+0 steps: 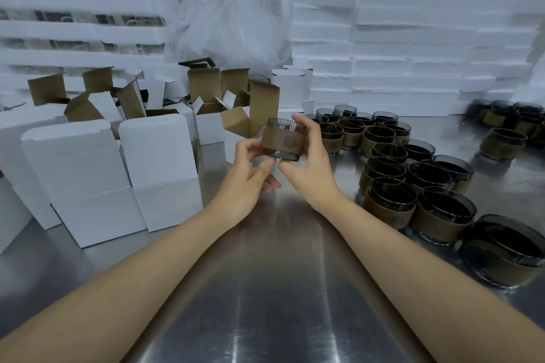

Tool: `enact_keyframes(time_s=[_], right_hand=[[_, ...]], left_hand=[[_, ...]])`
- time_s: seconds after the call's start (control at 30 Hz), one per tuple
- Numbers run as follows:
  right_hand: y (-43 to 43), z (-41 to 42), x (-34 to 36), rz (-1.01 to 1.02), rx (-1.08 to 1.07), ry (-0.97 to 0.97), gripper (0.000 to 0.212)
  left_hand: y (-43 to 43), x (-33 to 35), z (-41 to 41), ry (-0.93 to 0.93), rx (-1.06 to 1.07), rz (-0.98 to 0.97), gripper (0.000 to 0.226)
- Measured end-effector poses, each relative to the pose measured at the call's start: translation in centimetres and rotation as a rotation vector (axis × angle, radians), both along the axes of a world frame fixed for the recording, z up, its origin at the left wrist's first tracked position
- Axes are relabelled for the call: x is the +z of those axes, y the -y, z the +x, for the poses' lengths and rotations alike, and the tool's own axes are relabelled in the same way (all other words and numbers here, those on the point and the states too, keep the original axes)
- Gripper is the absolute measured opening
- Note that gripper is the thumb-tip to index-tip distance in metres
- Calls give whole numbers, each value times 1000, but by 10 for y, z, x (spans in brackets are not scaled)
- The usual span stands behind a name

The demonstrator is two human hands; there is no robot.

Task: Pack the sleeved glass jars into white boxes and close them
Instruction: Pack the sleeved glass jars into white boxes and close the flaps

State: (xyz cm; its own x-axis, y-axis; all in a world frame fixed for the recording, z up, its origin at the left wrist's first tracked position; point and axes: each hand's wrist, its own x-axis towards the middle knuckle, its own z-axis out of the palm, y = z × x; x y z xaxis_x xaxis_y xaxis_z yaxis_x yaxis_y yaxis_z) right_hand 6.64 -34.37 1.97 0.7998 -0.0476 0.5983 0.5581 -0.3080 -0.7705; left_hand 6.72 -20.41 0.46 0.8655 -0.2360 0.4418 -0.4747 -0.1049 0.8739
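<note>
A dark glass jar in a brown sleeve point(282, 139) is held up above the steel table, between both hands. My left hand point(250, 174) pinches its left side and base with curled fingers. My right hand point(309, 162) grips its right side, fingers over the rim and thumb under the base. Just behind the jar stands an open white box point(240, 124) with brown flaps raised. Several more sleeved jars point(413, 186) stand clustered on the right.
Closed white boxes point(118, 180) stand at the left, with several open boxes point(203, 97) behind them. Foam slabs point(413, 53) are stacked along the back, beside a heap of plastic bags point(233, 18). The steel table point(265, 289) lies under my forearms.
</note>
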Motion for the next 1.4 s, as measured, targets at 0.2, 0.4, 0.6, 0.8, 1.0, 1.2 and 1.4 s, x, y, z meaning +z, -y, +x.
enact_keyframes(time_s=[0.2,0.4,0.6,0.8,1.0,1.2,1.4], right_hand=[[1,2,-3,5,11,12,71],[3,11,-8,-35,-19,-33,67],[4,15,-6,-45,-52,-74,60],[10,14,-5,98,-6,-175,53],[10,15,-6,86,11,-190,48],[6,14,-5,6,49,-149,71],[5,14,-10,-48,96,-72,78]], left_hand=[[1,1,1,-27,-31,-3,22],[1,4,-1,10,29,-64,30],[1,8,-7,144,92,-9,37],[5,9,-11,255,125,106,32],[5,11,-13,193,131,93,31],[4,11,-13,25,183,109,37],[3,8,-7,79,251,60,41]])
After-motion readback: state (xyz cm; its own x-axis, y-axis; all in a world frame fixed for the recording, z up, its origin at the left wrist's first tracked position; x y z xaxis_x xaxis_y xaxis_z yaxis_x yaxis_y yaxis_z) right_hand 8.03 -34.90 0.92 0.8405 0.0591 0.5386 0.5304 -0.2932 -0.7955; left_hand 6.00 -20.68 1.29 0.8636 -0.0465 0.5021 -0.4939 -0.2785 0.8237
